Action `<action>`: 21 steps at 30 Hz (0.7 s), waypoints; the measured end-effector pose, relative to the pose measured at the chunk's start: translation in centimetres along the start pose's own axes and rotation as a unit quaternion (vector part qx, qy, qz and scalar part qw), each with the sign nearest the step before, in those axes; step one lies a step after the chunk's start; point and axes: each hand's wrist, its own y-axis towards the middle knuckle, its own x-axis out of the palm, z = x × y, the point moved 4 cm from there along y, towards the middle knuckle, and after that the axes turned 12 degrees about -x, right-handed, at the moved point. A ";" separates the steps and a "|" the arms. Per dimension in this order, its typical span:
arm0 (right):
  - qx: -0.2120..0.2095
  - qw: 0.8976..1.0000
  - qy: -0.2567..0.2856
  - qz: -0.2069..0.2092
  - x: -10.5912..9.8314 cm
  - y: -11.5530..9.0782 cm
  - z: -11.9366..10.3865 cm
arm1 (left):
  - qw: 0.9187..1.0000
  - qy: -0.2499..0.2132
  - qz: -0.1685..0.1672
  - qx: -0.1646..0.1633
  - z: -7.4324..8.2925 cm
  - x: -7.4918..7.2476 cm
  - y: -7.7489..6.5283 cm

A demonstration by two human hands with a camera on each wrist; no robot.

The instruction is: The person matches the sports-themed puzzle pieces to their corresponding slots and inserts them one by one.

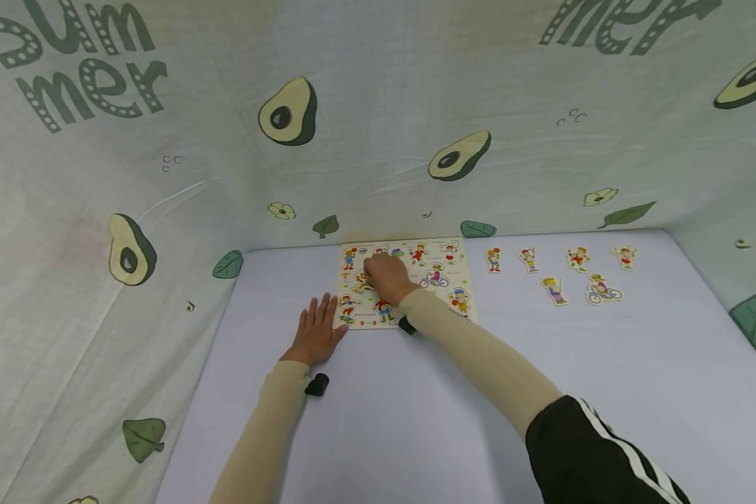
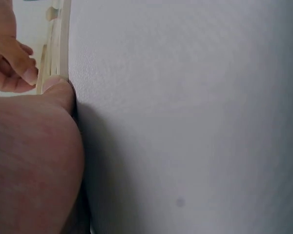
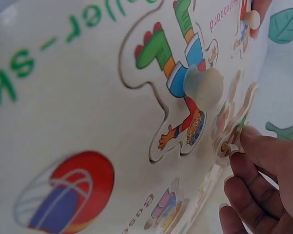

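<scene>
A wooden peg puzzle board (image 1: 465, 278) printed with sports figures lies near the back of the table. Over its left part, my right hand (image 1: 387, 276) pinches a small figure piece (image 3: 238, 127) between thumb and fingers. That piece stands tilted close over the board in the right wrist view, its picture mostly hidden. A roller-skater piece (image 3: 178, 83) with a round knob sits in its recess beside it. My left hand (image 1: 315, 332) rests with spread fingers at the board's lower left corner, its thumb (image 2: 58, 90) against the edge.
Several loose figure pieces lie right of the board, among them a cyclist (image 1: 603, 289) and a figure in purple (image 1: 554, 291). Behind the table hangs a cloth (image 1: 365, 168) printed with avocados and leaves. Other pieces, such as a bicycle rider (image 1: 435, 276), sit in the board.
</scene>
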 end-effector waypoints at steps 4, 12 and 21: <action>0.007 1.000 -0.004 -0.010 0.4 0.5 0.0 | 1.000 -0.005 0.004 0.003 0.0 0.0 0.0; 0.023 0.998 -0.024 -0.045 1.0 1.5 -0.4 | 1.000 -0.008 -0.001 -0.004 0.3 -0.3 -0.4; 0.031 0.997 -0.035 -0.067 1.5 2.4 -0.5 | 1.000 -0.006 -0.004 -0.002 0.5 -0.5 -0.5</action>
